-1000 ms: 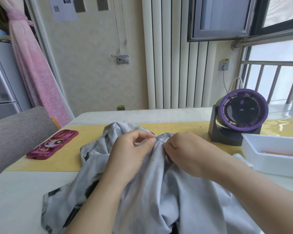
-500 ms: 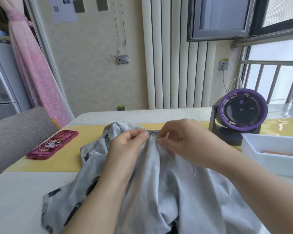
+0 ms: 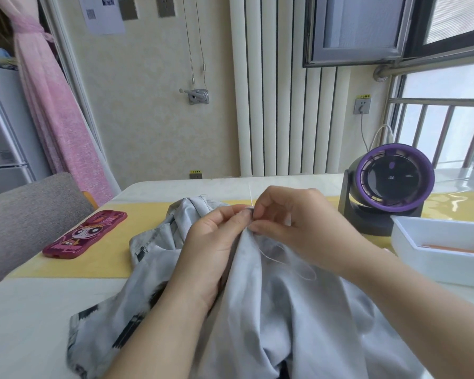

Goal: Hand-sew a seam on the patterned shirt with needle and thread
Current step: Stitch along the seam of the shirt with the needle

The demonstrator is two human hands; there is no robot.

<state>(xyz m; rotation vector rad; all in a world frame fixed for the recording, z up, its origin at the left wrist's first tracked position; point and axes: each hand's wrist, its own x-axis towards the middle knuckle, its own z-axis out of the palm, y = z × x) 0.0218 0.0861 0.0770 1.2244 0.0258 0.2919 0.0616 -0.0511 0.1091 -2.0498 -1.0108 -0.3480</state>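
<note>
The pale grey shirt (image 3: pixel 279 310) with dark printed patches lies bunched on the table, inside out, running from the middle toward me. My left hand (image 3: pixel 216 242) pinches a raised fold of its fabric between thumb and forefinger. My right hand (image 3: pixel 298 228) meets it at the fold, fingertips pinched where the needle sits; the needle itself is too small to make out. White thread (image 3: pixel 282 259) loops loosely from that spot over the cloth below my right hand, and a strand rises just above the fingertips.
A red cartoon phone case (image 3: pixel 85 235) lies on the yellow runner (image 3: pixel 121 258) at the left. A purple-rimmed desk fan (image 3: pixel 389 187) stands at the right, with a white tray (image 3: pixel 422 255) in front of it. A grey chair back (image 3: pixel 25 214) is at the far left.
My right hand has shifted up and left from beside the fold to its top, fingertips now touching my left thumb. A loop of thread now shows on the cloth.
</note>
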